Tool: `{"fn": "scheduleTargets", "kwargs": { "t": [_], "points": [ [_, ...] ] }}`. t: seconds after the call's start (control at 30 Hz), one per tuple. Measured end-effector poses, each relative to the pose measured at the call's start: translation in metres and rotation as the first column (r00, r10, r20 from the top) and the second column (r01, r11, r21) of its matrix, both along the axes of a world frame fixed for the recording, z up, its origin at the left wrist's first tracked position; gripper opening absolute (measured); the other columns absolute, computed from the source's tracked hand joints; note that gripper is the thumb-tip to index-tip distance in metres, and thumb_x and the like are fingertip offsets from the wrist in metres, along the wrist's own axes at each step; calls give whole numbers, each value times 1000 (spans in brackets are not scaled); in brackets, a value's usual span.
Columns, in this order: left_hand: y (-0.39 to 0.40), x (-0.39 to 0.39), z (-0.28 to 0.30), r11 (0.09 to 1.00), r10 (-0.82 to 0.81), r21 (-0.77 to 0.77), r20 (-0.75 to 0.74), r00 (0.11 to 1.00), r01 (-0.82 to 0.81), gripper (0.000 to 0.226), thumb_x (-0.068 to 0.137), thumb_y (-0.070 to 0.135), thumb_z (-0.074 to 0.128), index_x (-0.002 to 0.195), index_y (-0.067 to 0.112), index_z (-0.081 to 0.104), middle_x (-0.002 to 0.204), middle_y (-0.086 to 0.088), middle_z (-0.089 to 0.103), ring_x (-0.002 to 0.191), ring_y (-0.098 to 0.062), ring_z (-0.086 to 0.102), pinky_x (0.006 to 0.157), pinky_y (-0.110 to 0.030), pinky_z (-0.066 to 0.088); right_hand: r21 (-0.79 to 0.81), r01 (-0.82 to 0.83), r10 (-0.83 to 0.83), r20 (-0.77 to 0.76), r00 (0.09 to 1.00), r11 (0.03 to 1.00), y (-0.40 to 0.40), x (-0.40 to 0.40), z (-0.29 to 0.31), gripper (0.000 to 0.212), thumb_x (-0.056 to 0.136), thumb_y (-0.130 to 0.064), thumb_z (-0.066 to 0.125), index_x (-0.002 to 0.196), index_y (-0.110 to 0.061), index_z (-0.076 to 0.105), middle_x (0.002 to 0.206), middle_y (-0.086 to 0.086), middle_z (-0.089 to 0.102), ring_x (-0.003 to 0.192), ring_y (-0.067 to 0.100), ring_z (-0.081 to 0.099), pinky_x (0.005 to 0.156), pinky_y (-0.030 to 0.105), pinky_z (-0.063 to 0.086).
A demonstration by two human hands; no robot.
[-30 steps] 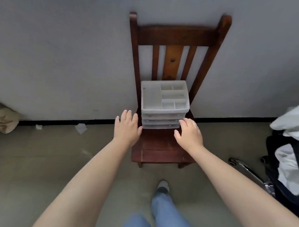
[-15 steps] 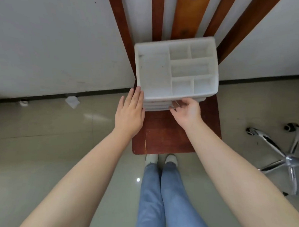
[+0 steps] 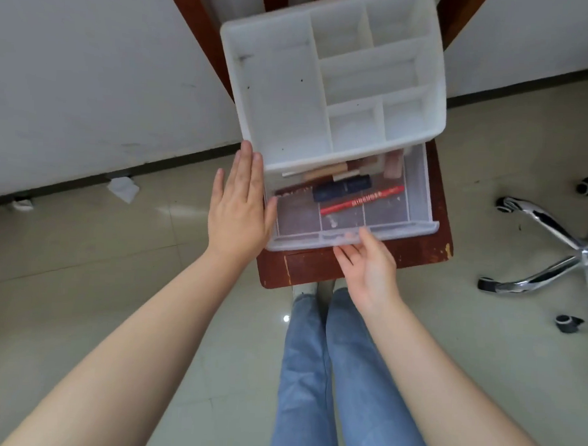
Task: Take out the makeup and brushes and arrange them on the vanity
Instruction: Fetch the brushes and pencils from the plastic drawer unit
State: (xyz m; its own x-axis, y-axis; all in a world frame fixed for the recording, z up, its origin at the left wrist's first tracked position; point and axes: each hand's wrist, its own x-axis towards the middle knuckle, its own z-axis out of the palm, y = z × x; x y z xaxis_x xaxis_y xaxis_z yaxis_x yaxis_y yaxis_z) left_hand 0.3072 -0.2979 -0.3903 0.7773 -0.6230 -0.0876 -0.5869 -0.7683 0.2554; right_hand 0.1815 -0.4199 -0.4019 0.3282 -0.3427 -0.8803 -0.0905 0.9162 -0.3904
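Observation:
A white plastic organizer with bare top compartments stands on a wooden chair seat. Its clear top drawer is pulled out toward me. Inside lie a red pencil, a dark blue tube and several beige and pink makeup sticks, partly hidden under the organizer top. My left hand presses flat with straight fingers against the organizer's left side. My right hand pinches the drawer's front lip at its middle.
The chair stands against a white wall. A chrome swivel-chair base lies on the tiled floor to the right. Crumpled paper sits by the baseboard at left. My jeans-clad legs are right in front of the chair.
I have moved closer and look down more steeply. My right hand has pulled the top drawer out, revealing the makeup inside. My left hand stays braced on the organizer's side.

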Motion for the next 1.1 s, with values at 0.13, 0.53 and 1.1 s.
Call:
{"fn": "scheduleTargets", "kwargs": {
  "t": [0.13,0.53,1.1],
  "points": [
    [0,0,2,999,23,43,-78,997,-20,66,87,14,55,138,-8,21,147,-28,20,137,-40,22,109,-51,18,41,-6,8,-65,998,999,5,-13,-1,16,93,-6,43,79,-11,49,77,6,58,81,18,58,94,38,41],
    [-16,-19,10,926,343,12,-442,829,-377,79,90,15,48,145,16,-9,129,-17,44,72,-25,53,53,-30,36,56,-167,174,-152,973,984,-13,-6,4,14,93,0,41,105,-2,47,93,13,57,93,25,57,95,42,40],
    [-24,-26,5,857,444,-17,-484,754,-515,77,92,14,43,144,22,-14,104,-23,57,68,-30,53,58,-33,39,-93,-322,288,-264,920,942,-18,8,16,24,95,-10,39,118,-4,42,120,21,52,103,25,56,88,34,46]
  ]
}}
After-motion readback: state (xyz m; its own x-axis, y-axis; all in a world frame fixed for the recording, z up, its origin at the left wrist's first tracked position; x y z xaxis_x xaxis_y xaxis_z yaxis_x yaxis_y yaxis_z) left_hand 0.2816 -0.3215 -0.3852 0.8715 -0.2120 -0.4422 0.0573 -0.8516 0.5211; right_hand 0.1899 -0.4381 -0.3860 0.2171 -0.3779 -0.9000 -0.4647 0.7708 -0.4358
